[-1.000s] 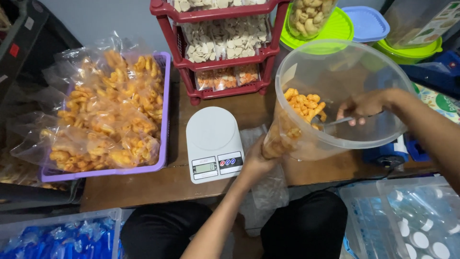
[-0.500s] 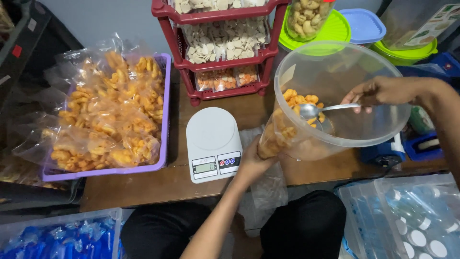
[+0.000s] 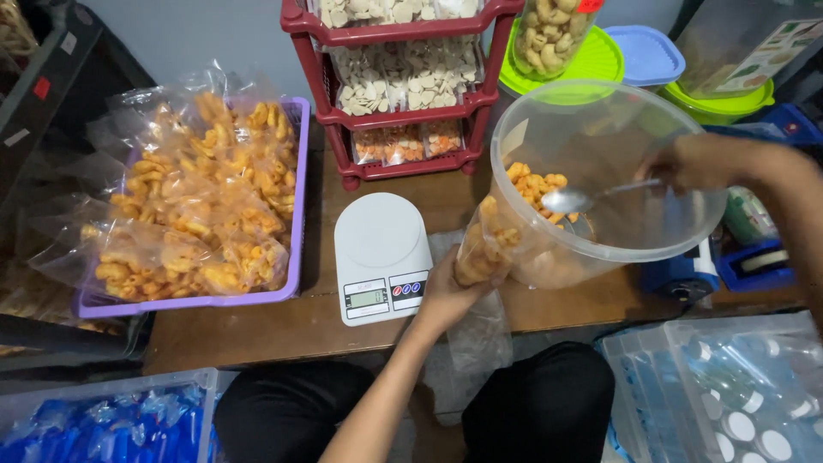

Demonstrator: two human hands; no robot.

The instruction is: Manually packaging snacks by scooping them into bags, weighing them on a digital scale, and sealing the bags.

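Well off to the left of the left hand sits a purple tray heaped with filled clear bags of orange snacks, which suggests much of the bagging is already done. Just left of that hand, on the wooden table, stands a white kitchen scale with nothing on its platform, so the bag in hand looks not yet weighed. The left hand is closed around a small clear bag partly filled with orange snacks, held upright against the outer wall of the large clear plastic tub. Inside the tub, only a modest pile of orange snacks shows along its near-left side. Farther right, the right hand, blurred, grips the handle of a metal spoon whose bowl hangs over that pile, apparently empty. By my reading the bag needs more scoops, then weighing. Behind the scale stands a red rack of pale packaged snacks.
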